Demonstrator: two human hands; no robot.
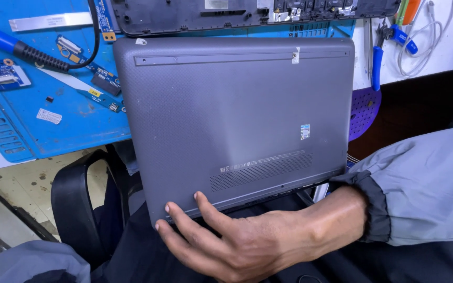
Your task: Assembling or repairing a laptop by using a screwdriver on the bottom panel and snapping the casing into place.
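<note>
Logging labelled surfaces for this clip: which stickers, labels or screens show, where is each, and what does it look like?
Small sticker: right side of the grey laptop underside, upright rectangle, blue and white.
White tag: on the laptop's top strip, right end, narrow.
White label: on the blue mat, left, small rectangle.
No lit screen shows.
</note>
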